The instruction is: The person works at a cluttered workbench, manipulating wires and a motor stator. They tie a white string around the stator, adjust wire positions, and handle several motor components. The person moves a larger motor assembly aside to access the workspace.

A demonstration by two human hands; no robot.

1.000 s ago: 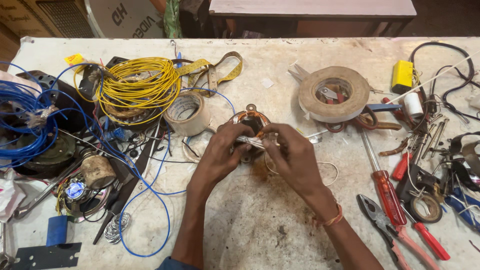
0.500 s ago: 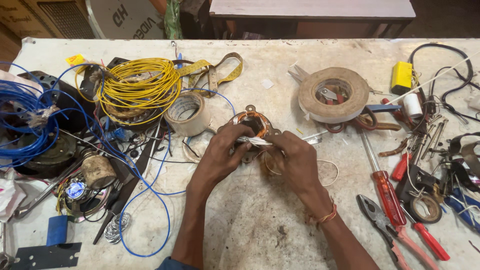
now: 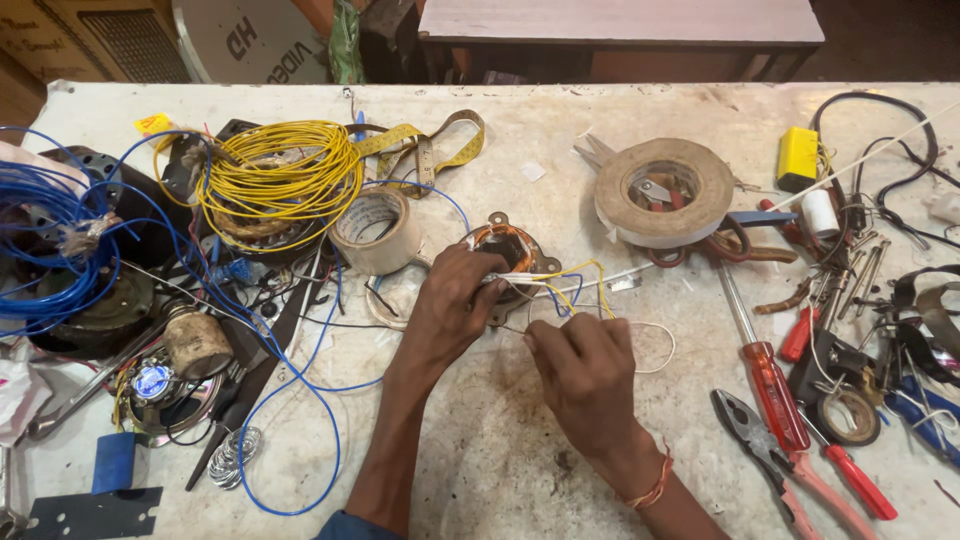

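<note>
A small motor stator with copper windings [image 3: 510, 248] lies on the worn white workbench [image 3: 480, 440] at the centre. My left hand [image 3: 452, 305] pinches a bundle of thin leads right beside the stator. My right hand [image 3: 582, 372] sits nearer me and grips a thin wire drawn taut from that bundle. Yellow, blue and white leads [image 3: 580, 285] loop out between the two hands.
A yellow wire coil [image 3: 275, 180], blue wire coil [image 3: 40, 230], tape rolls [image 3: 375, 230], a large tape roll [image 3: 662, 190], a red screwdriver [image 3: 765, 375], pliers [image 3: 775, 470] and other tools crowd both sides. A measuring tape [image 3: 440, 140] lies behind.
My right hand has pulled back toward me and to the right, away from the stator, drawing a wire out. My left hand stays at the stator.
</note>
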